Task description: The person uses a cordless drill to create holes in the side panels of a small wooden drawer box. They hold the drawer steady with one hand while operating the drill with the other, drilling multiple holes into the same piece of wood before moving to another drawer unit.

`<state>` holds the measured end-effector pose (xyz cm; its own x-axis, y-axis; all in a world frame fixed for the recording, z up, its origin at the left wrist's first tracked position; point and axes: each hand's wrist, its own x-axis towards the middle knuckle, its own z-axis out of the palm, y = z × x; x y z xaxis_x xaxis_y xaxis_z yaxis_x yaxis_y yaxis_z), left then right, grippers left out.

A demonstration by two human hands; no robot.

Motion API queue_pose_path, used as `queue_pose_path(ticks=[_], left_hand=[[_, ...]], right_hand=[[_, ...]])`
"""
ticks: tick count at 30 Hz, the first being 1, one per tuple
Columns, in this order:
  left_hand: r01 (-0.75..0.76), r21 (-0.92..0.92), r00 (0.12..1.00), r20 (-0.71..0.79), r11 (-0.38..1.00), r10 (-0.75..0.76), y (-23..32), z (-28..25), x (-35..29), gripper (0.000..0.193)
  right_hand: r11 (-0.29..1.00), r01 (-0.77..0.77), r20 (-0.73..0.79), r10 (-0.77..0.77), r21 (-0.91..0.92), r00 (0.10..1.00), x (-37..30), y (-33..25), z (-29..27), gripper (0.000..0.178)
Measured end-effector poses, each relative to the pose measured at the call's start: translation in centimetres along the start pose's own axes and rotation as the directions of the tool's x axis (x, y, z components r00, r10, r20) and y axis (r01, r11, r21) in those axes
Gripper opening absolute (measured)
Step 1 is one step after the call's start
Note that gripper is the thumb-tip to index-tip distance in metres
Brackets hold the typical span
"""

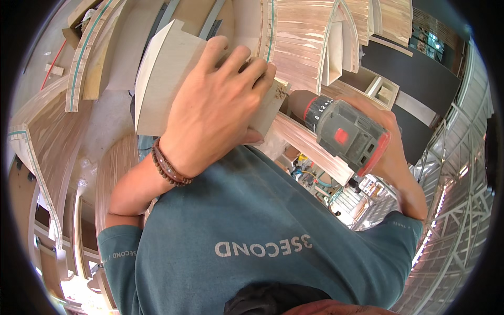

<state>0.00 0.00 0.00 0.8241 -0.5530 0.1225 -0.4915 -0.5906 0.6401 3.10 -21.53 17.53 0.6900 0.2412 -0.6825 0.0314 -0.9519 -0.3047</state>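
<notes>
A pale wooden box-like piece (160, 89) with a curved left edge is held up in front of my chest. My left hand (223, 97) lies across it, fingers curled over its far edge and thumb on the near side. In my right hand (386, 118) is a cordless drill (349, 131), grey and black with red parts. Its chuck points left at the piece's right end, where wood shavings (282, 92) cling. The bit is hidden from view, so whether it is inside the wood I cannot tell. The drill's handle is mostly hidden too.
Curved wooden panels (50, 115) with green-striped edges stand at the left. Far ahead are streaky brown panels (299, 42) and a pale curved frame (336, 52). Dark boards (409, 68) lie at the far right, near a small open wooden box (382, 92). Metal framework (451, 210) spans the right side.
</notes>
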Motion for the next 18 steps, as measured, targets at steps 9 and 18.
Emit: queue_pose_path(ticks=[9, 18], left_hand=[[-0.003, 0.061, 0.997, -0.078, 0.998, 0.008, -0.8, 0.1, 0.0, 0.093], [-0.021, 0.079, 0.996, -0.081, 0.997, 0.027, -0.8, 0.0, 0.1, 0.093]], right_hand=[[0.992, 0.018, -0.087, -0.029, -0.124, 0.996, 0.3, 0.3, 1.1, 0.069], [0.999, -0.009, -0.067, 0.007, -0.033, 0.998, -0.8, -0.9, -0.7, 0.063]])
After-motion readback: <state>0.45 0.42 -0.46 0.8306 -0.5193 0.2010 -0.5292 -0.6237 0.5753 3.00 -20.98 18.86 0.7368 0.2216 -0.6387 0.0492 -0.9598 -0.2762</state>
